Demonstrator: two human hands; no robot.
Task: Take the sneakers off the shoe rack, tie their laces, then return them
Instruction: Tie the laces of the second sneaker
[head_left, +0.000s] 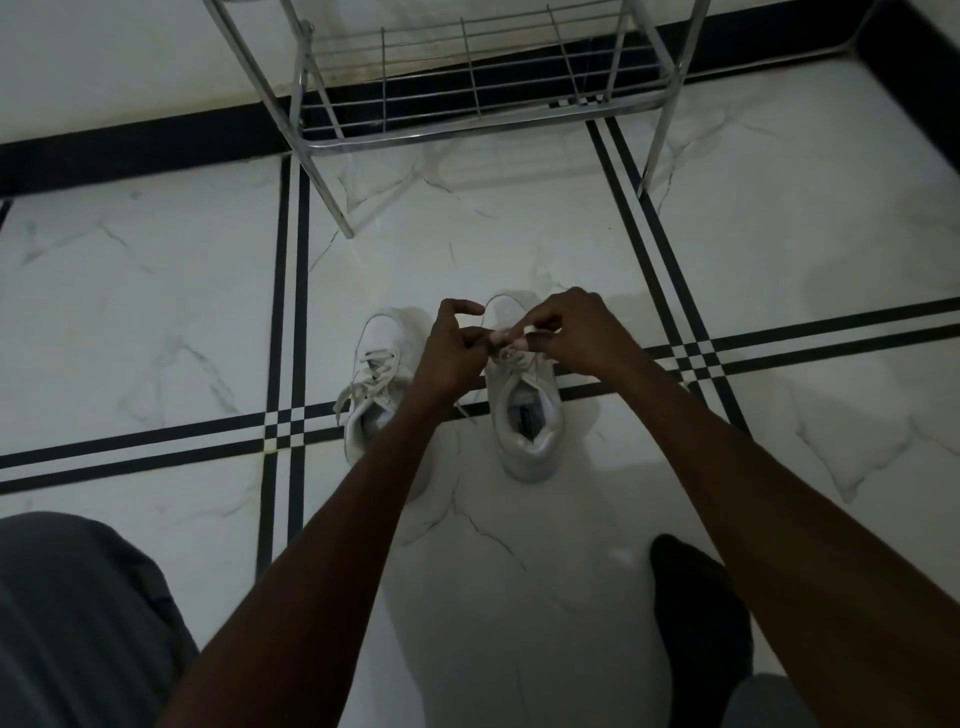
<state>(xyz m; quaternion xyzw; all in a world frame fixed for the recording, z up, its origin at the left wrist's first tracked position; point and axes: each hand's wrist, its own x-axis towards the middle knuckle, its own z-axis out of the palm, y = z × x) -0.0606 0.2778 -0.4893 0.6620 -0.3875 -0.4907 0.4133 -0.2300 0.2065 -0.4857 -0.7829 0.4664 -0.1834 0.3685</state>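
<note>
Two hands (511, 345) pinch thin, flat white laces (506, 340).

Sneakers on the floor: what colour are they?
White, laces included. Both the left sneaker and the right sneaker show clearly in the head view.

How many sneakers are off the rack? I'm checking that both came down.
2. The left sneaker sits on the floor, laces loose; the right sneaker stands beside it, under both hands. None seem hidden.
</note>
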